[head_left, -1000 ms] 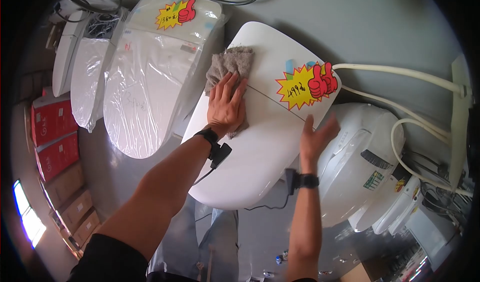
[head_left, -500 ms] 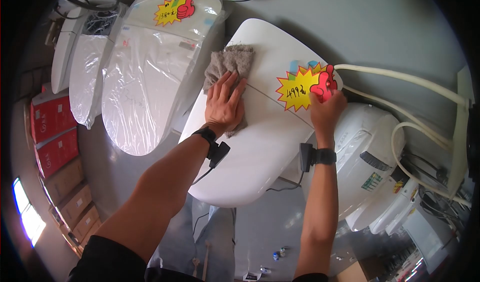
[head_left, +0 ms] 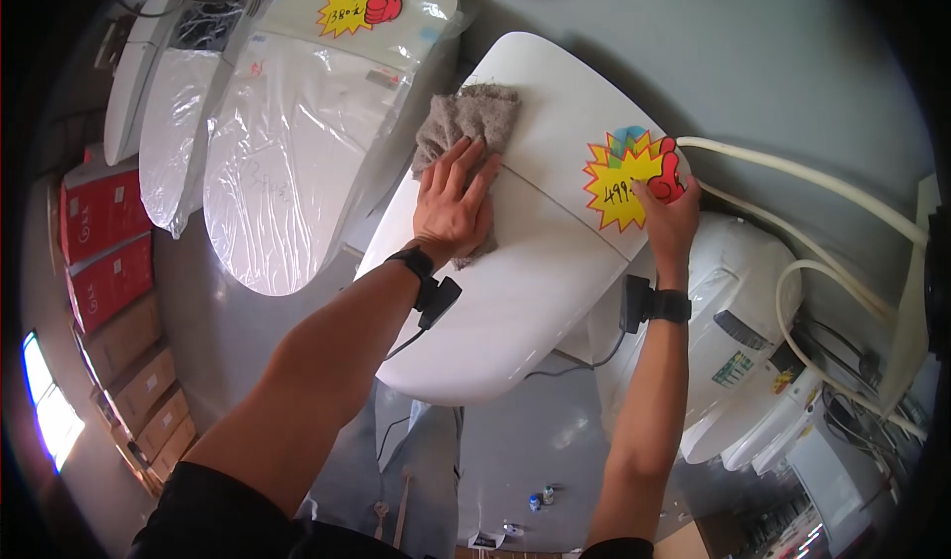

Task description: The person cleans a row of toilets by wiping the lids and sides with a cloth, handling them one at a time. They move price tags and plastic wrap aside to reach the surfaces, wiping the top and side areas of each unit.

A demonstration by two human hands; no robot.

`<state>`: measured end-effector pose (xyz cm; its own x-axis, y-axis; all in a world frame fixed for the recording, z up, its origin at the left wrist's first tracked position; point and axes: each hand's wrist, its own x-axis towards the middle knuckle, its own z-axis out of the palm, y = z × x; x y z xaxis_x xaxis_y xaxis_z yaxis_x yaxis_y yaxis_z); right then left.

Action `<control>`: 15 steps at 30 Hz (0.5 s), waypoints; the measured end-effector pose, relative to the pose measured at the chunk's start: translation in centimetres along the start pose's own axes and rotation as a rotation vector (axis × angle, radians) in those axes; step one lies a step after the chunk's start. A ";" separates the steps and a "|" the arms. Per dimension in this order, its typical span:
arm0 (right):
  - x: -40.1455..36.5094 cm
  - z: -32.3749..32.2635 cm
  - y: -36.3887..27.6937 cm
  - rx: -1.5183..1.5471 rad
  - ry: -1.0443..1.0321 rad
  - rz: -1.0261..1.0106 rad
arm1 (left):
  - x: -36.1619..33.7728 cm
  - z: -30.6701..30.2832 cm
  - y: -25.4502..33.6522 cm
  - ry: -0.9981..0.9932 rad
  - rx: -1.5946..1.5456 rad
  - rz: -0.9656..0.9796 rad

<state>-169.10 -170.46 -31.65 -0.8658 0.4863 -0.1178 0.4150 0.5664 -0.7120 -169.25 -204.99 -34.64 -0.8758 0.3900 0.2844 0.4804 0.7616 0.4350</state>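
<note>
Risen to the price sticker (head_left: 624,182), right hand (head_left: 672,224) is seemingly pinching it while left hand (head_left: 453,207) is pressing grey cloth (head_left: 471,118) open-palmed.

Grey fuzzy cloth (head_left: 471,123) flat on white toilet lid (head_left: 525,301); yellow starburst price tag (head_left: 619,177) at lid's right edge.

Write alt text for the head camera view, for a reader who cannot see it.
A person's left hand presses a grey cloth flat on a white toilet lid, while the right hand touches a yellow price sticker at its edge. A plastic-wrapped toilet stands alongside.
</note>
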 end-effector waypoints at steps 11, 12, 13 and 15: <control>-1.7 -0.9 -1.5 0.013 -0.020 0.117 | 0.0 0.2 0.0 -0.015 0.004 -0.008; -1.9 -0.7 -0.9 0.040 -0.005 0.075 | -0.1 0.2 0.0 -0.012 0.006 -0.006; -2.1 -0.7 -0.8 0.067 0.010 0.033 | -0.1 0.2 0.0 -0.013 0.006 -0.006; -2.5 -0.7 -0.5 0.120 0.006 0.079 | -0.1 0.2 0.0 -0.008 0.008 -0.002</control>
<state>-166.96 -171.51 -30.47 -0.8298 0.5305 -0.1732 0.4453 0.4423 -0.7785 -169.17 -204.95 -34.84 -0.8770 0.3926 0.2771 0.4785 0.7662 0.4288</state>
